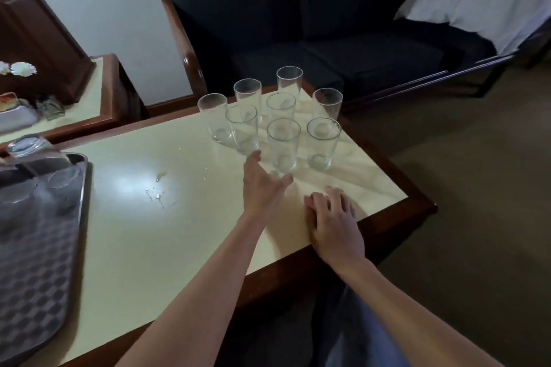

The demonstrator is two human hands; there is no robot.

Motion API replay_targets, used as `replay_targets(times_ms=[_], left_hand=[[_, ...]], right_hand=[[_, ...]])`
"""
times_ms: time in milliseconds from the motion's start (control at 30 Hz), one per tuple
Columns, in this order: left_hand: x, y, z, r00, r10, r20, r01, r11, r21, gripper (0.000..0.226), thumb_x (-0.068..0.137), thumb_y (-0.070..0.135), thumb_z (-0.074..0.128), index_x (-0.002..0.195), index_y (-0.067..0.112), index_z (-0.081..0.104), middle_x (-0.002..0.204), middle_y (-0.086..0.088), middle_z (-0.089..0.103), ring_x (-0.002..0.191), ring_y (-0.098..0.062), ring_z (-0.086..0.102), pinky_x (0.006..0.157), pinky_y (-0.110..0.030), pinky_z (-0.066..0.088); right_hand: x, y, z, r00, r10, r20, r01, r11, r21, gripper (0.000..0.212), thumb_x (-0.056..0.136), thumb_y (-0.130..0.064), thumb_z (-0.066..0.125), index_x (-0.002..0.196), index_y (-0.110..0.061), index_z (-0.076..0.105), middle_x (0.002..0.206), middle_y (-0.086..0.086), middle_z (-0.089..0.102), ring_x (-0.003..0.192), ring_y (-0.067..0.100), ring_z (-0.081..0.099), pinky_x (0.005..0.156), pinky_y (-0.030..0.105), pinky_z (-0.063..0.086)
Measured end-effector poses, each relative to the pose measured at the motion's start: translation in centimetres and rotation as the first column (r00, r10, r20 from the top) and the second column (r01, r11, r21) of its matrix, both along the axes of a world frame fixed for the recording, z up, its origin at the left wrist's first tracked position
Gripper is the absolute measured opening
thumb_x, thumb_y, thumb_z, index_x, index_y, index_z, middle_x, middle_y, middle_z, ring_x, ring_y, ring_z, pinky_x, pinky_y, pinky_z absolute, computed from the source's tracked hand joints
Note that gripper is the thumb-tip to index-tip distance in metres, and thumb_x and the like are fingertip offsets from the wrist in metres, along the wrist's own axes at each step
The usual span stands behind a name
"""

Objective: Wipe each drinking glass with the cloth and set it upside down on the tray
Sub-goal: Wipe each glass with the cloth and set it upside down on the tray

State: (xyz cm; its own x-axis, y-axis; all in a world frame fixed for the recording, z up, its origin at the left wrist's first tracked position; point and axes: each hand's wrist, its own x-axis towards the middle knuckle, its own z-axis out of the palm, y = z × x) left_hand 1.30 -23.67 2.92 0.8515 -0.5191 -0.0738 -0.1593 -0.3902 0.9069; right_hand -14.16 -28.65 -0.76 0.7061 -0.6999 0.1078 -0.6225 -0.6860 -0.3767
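On cream table [134, 217], seven upright glasses [283, 143], left hand [262, 185] spread reaching, right hand [334, 223] flat, empty.

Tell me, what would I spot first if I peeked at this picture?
A cluster of eight clear glasses standing upright at the far right end of the cream table. The left hand reaches toward them, open, while the right hand rests flat nearby. A grey tray sits far left.

Seven glasses [269, 116] cluster at the table's [149, 217] far right; tray [80, 188] sits left.
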Motion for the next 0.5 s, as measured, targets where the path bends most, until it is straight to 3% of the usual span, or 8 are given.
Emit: replay_targets(times_ms=[67,167,300,400,467,500], left_hand=[[0.6,-1.7,-0.4,1.0,0.025,-0.011,-0.025,1.0,0.003,0.097,0.075,0.03,0.084,0.153,0.015,0.029,0.152,-0.001,0.041,0.139,-0.02,0.043,0.115,-0.034,0.038],[0.9,-3.5,-0.8,0.999,0.052,-0.008,-0.052,0.998,-0.025,0.095,0.074,0.031,0.087,0.15,0.018,0.032,0.149,-0.001,0.05,0.135,-0.019,0.049,0.1,-0.021,0.036],[0.9,-4.8,-1.0,0.997,0.074,-0.006,-0.074,0.996,-0.04,0.088,0.078,0.031,0.085,0.148,0.02,0.034,0.143,-0.004,0.054,0.129,-0.023,0.053,0.091,-0.019,0.035],[1.1,-5.2,-1.2,0.997,0.072,-0.036,-0.074,0.994,-0.076,0.074,0.079,0.029,0.084,0.14,0.024,0.043,0.132,0.002,0.06,0.119,-0.022,0.058,0.09,-0.026,0.052],[0.9,-4.8,-1.0,0.997,0.07,-0.043,-0.074,0.992,-0.106,0.063,0.08,0.025,0.083,0.133,0.025,0.048,0.123,0.007,0.061,0.111,-0.018,0.059,0.071,-0.014,0.054],[0.7,-4.4,-0.9,0.996,0.076,-0.037,-0.08,0.99,-0.115,0.06,0.08,0.024,0.083,0.131,0.025,0.049,0.121,0.008,0.061,0.11,-0.017,0.06,0.07,-0.013,0.052]], right_hand=[[0.1,-0.1,-0.3,1.0,-0.015,-0.003,0.015,1.0,-0.022,0.035,0.103,-0.039,0.037,0.125,-0.016,0.051,0.143,0.016,0.045,0.141,0.038,0.037,0.113,0.049,0.037],[0.0,0.0,-0.8,0.999,-0.022,0.046,0.026,0.996,-0.083,0.029,0.1,-0.035,0.045,0.118,-0.015,0.054,0.133,0.016,0.053,0.133,0.039,0.047,0.103,0.05,0.046],[0.0,-0.2,-1.2,0.995,-0.021,0.101,0.031,0.995,-0.095,0.02,0.1,-0.032,0.05,0.116,-0.02,0.052,0.127,0.012,0.055,0.128,0.037,0.049,0.102,0.049,0.047],[-0.1,-0.3,-1.2,0.994,-0.017,0.109,0.029,0.994,-0.107,0.02,0.099,-0.03,0.05,0.117,-0.023,0.056,0.125,0.01,0.056,0.127,0.036,0.05,0.102,0.047,0.048],[-0.1,-0.3,-1.0,0.995,-0.015,0.099,0.025,0.995,-0.101,0.023,0.1,-0.031,0.048,0.118,-0.022,0.06,0.126,0.01,0.057,0.128,0.035,0.049,0.103,0.047,0.047],[-0.1,-0.3,-1.0,0.995,-0.014,0.1,0.023,0.996,-0.091,0.023,0.1,-0.031,0.048,0.117,-0.023,0.061,0.127,0.01,0.056,0.13,0.034,0.048,0.104,0.047,0.046]])
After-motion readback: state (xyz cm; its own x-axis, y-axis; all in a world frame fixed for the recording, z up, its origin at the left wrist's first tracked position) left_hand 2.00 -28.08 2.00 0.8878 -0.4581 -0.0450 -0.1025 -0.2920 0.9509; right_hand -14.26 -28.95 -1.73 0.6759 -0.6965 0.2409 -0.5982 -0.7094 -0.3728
